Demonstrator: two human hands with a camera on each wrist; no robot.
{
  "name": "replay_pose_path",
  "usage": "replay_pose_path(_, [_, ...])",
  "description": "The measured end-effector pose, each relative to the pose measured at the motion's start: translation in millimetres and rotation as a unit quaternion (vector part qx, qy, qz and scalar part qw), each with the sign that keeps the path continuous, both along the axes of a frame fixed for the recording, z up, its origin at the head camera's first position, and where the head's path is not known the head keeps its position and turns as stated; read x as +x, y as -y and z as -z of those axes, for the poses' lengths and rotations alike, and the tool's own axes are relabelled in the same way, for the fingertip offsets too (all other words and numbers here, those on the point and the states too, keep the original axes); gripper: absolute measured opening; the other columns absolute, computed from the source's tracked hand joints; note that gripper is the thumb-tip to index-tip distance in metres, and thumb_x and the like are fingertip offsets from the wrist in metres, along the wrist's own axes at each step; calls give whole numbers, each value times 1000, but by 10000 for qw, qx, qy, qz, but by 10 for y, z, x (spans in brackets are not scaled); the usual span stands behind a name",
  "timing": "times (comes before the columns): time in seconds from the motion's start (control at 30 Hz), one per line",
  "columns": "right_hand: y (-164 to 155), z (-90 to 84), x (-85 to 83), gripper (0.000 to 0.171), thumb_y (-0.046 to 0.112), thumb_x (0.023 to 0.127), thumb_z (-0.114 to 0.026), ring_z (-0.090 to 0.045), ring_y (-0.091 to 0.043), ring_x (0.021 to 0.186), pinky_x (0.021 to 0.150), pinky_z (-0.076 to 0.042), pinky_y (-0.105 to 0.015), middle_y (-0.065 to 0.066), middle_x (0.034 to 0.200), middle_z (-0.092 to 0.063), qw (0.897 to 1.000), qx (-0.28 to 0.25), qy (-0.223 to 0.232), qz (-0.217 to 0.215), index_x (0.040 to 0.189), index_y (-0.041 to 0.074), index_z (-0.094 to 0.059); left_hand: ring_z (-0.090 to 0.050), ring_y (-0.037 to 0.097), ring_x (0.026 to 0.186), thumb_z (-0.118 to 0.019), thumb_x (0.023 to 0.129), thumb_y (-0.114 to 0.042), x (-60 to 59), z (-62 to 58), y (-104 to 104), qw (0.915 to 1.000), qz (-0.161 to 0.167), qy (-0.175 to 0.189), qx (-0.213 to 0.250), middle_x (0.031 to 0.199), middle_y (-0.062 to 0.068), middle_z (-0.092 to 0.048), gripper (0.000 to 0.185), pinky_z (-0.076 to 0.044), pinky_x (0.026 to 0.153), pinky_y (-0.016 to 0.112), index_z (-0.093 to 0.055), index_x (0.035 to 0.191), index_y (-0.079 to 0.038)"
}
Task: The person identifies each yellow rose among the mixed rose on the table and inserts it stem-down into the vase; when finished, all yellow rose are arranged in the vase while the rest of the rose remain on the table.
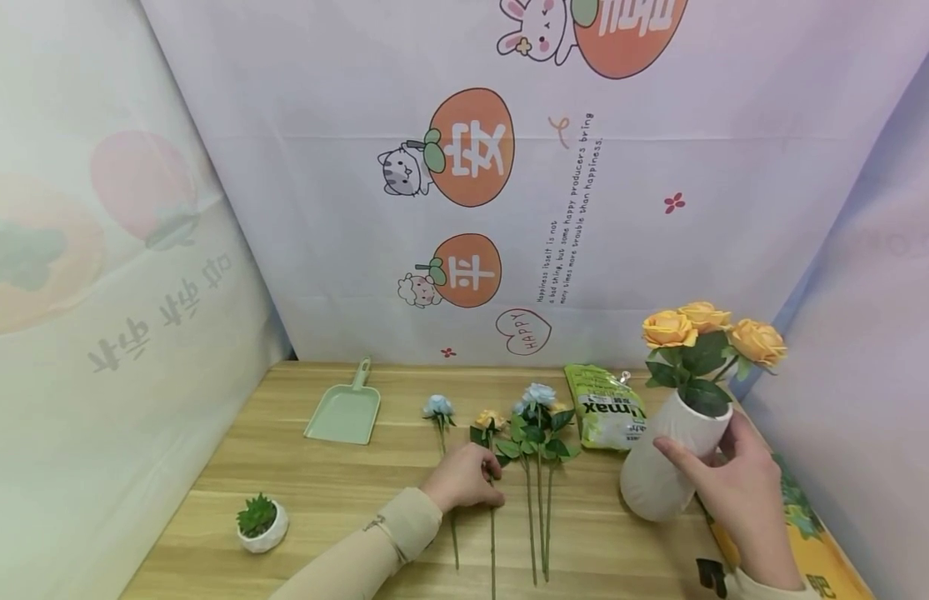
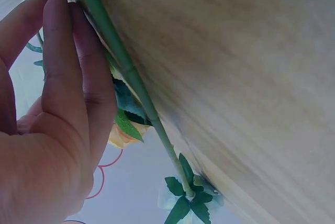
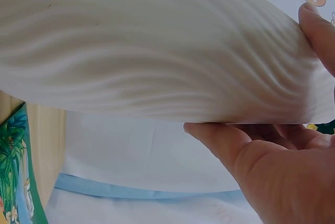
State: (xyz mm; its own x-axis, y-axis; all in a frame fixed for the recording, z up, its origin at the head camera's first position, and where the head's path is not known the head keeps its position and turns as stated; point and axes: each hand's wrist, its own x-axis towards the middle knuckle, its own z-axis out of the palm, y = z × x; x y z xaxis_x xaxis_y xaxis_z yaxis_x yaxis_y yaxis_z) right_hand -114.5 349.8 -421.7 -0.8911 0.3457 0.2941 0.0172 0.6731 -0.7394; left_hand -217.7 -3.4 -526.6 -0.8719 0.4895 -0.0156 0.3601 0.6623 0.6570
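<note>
My right hand (image 1: 745,492) grips a white ribbed vase (image 1: 655,471) near its neck, thumb in front. The vase is tilted, its top leaning right, with several yellow roses (image 1: 704,321) in it. In the right wrist view the vase's wavy side (image 3: 157,51) fills the upper part. At the table's middle, my left hand (image 1: 464,477) pinches the stem of a yellow rose (image 1: 490,420) lying there. A blue rose (image 1: 437,407) lies just left of it; its green stem (image 2: 133,77) crosses the left wrist view. Right of the hand lies a bunch of blue and yellow roses (image 1: 539,437).
A green and white bag (image 1: 602,408) lies behind the vase. A yellow printed package (image 1: 816,542) is at the right edge. On the left are a pale green dustpan (image 1: 346,414) and a small potted succulent (image 1: 263,525). Printed cloth (image 1: 322,208) hangs around the wooden table (image 1: 344,492).
</note>
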Motion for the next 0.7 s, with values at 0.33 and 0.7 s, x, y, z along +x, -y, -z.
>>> replay_pose_path(0.33, [4,-4,2,97,49,87,-90,-61,-47,125,69,-40,-1,-29,139,-62,10000,-3,-19,-32,161,6,-44,-54,7,69,-88,70,-2,20,-16,22,9998,-55,-2,201,77,-7,-62,28,-51,64,25,-79,94,-12])
replay_pose_path(0.7, [1,0,5,96,49,87,-91,-62,-47,125,69,-40,-1,-30,138,-62,10000,21,-52,-35,160,5,-45,-59,7,73,-89,77,-2,17,-92,62,9983,-132,314,479,86,-4,-68,31,-53,65,27,-80,105,-12])
